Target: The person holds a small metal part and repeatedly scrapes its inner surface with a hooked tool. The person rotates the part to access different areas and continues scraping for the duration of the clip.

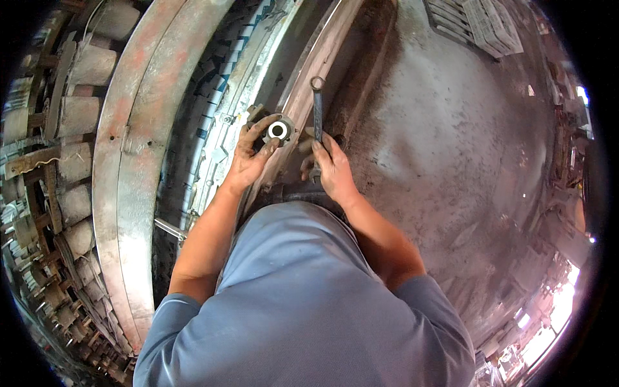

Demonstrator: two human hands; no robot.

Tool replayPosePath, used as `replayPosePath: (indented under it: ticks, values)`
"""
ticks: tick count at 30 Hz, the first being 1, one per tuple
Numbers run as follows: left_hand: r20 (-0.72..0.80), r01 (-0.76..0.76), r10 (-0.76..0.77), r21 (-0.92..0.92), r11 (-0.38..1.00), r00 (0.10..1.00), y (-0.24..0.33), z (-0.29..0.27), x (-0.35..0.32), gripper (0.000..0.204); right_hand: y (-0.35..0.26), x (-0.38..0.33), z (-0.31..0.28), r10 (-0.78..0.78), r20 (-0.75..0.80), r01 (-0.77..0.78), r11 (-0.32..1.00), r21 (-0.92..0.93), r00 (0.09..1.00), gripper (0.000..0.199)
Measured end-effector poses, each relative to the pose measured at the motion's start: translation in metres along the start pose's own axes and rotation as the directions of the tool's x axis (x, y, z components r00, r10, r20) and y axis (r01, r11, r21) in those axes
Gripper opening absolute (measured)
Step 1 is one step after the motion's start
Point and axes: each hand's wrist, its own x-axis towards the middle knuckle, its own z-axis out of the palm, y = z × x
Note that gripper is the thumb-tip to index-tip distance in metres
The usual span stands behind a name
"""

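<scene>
My left hand [247, 160] is closed around a round, dark metal part [288, 129], thumb and forefinger at its edges. The part's face has a white ring around a dark hole. Whether the part is loose or fixed to the machine rail behind it, I cannot tell. Just to the right, my right hand [332, 166] grips a combination wrench [318, 109]. Its ring end points up and away from me, and the shaft runs down into my fingers. Wrench and round part are apart. Some of my right fingers are in shadow.
A long metal machine bed [222, 129] with rails runs away from me. Left of it stands a broad worn beam [122, 187], with rows of blocks [80, 155] beyond. A silver handle [169, 228] juts out near my left forearm. Right lies stained grey floor [445, 142]; a slatted crate [490, 29] stands far right.
</scene>
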Motion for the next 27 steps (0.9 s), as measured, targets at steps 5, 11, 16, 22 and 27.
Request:
replayPosePath:
  ticks: [5, 11, 16, 22, 27]
  values:
    - [-0.108, 0.033, -0.033, 0.005, 0.999, 0.994, -0.017, 0.005, -0.003, 0.047, -0.007, -0.018, 0.011, -0.093, 0.025, 0.095, 0.904, -0.417, 0.995, 0.029]
    - [-0.062, -0.019, 0.006, -0.203, 0.979, 0.998, -0.021, 0.003, 0.0, 0.047, -0.006, -0.018, 0.009, -0.205, 0.087, 0.216, 0.773, -0.597, 0.975, 0.028]
    - [-0.041, -0.009, 0.006, -0.092, 0.996, 0.999, -0.017, 0.001, 0.005, 0.045, -0.007, -0.014, 0.009, -0.36, 0.069, 0.327, 0.732, -0.598, 0.93, 0.028]
    - [-0.064, 0.039, -0.048, -0.144, 0.989, 0.997, -0.022, 0.005, -0.001, 0.043, -0.013, -0.012, 0.011, -0.288, 0.093, 0.279, 0.714, -0.643, 0.953, 0.027]
    - [-0.036, -0.002, -0.004, -0.174, 0.985, 0.999, -0.011, 0.003, 0.002, 0.044, 0.003, -0.007, 0.013, -0.368, 0.075, 0.335, 0.72, -0.607, 0.927, 0.027]
